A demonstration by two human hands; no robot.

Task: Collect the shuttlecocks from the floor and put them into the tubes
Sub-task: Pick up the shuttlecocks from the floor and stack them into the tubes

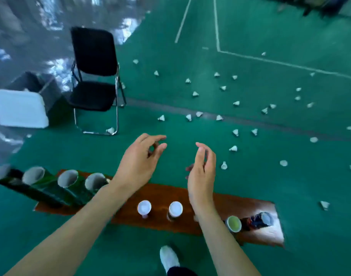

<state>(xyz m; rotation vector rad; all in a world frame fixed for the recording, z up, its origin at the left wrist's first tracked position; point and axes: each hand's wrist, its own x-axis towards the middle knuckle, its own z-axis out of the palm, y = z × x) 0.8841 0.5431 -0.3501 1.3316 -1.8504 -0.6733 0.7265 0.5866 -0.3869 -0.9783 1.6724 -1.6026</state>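
Several white shuttlecocks lie scattered over the green court floor, the nearest one (224, 165) just right of my right hand. Open dark green tubes (67, 178) stand in a row on the left of a low wooden bench (248, 208). Two capped tubes (144, 208) stand at its middle, and a green-lidded tube (233, 223) and a dark tube (259, 221) at its right end. My left hand (139, 162) hovers above the bench with loosely curled fingers, holding nothing. My right hand (202, 172) is beside it, palm turned inward, empty.
A black folding chair (94, 76) stands at the back left with a shuttlecock (110, 130) by its foot. A white box (19, 108) and a dark bin (34, 82) sit left of it. My white shoe (168, 256) is in front of the bench. White court lines cross the far floor.
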